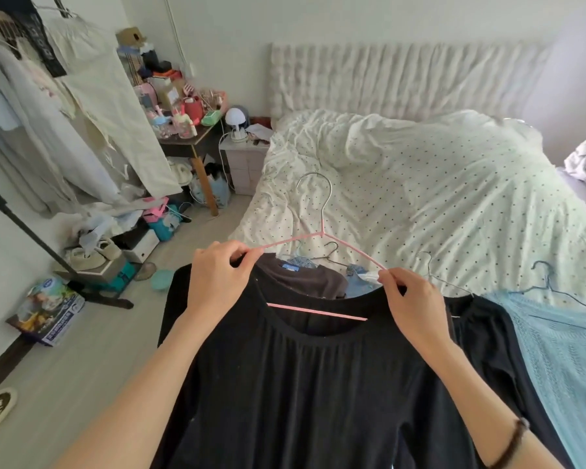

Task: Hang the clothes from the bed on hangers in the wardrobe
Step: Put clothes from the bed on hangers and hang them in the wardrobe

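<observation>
A black top [305, 377] hangs on a pink hanger [322, 233] with a silver hook, held up over the foot of the bed [437, 198]. My left hand [217, 282] pinches the hanger's left arm together with the top's left shoulder. My right hand [413, 299] pinches the right arm and the neckline there. Behind the top lie a dark brown garment [305, 279], a blue piece [356, 286] and wire hangers. On hangers to the right on the bed are a second black garment [481, 330] and a light blue knit [562, 353].
A clothes rack [48, 106] with pale hanging garments stands at the left, its black foot [99, 296] on the floor. Shoes, boxes and a teal bowl [161, 279] litter the floor below it. A cluttered desk [186, 130] and white nightstand [247, 160] stand beside the bed.
</observation>
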A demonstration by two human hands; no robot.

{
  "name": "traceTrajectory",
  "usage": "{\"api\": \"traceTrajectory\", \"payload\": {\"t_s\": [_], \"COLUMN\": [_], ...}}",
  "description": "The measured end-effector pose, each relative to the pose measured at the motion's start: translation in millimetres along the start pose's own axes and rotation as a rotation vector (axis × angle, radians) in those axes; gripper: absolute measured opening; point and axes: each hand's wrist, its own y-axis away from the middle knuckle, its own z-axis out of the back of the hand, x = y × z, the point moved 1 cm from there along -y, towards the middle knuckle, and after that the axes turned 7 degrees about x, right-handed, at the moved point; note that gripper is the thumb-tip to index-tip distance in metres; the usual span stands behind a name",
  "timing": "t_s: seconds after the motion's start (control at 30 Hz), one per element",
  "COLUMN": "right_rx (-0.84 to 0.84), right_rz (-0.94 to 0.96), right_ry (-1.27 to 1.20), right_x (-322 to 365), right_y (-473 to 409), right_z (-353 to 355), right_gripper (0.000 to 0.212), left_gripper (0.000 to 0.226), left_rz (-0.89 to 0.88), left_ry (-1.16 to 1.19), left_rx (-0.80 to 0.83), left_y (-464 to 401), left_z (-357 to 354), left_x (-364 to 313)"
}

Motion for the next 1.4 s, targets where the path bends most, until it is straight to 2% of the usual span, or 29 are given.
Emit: {"api": "traceTrajectory", "payload": {"t_s": [0.2, 0.47, 0.7, 0.83, 0.97, 1.1, 1.3, 1.4], "right_rx": [-0.037, 0.001, 0.043, 0.008, 0.113, 0.265, 0.290, 0.372], "right_rz": [-0.117, -0.187, -0.211, -0.224, -0.293, -0.351, -0.373, -0.379], "right_ry": [0.022, 0.032, 0.005, -0.007, 0.055, 0.155, 0.215, 0.275], "right_x": [-29, -54, -60, -76, -124, -174, -207, -216], "right_y": [-77, -152, -202, -234, -242, -233, -248, -244], "right_z": [-25, -93, -150, -185, -237, -287, -314, -316], "right_gripper": [0.026, 0.028, 0.032, 0.031, 0.033, 0.035, 0.032, 0.042], "left_gripper": [0.023, 0.022, 0.024, 0.024, 0.029, 0.034, 0.027, 0.035], "left_rz": [-0.047, 0.010, -0.048, -0.065, 0.077, 0.130, 0.132, 0.118], "left_ry": [-0.023, -0.030, -0.064, -0.074, -0.089, -0.282, -0.336, -0.245], "left_rx": [0.036, 0.103, 0.055, 0.040, 0.205, 0.389, 0.383, 0.528], "left_y": [-84, -152, -197, -225, -218, -195, -201, -193], "left_z": [-59, -125, -161, -196, -265, -322, -369, -378], "left_x": [18, 80, 141, 167, 217, 264, 271, 259]}}
